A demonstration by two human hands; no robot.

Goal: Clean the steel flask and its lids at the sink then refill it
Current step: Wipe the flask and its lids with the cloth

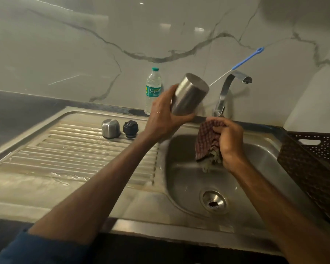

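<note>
While the left hand (164,115) grips the tilted flask (189,94) above the sink (187,174) and the right hand (230,141), just below, clutches a cloth (206,141), the steel, if wet, could slip and fall.

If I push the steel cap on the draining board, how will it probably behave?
The steel cap would probably slide, since the ribbed draining board under it looks wet. It is squat and broad, so tipping seems unlikely. As a small metal cap, it is likely stiff and light.
</note>
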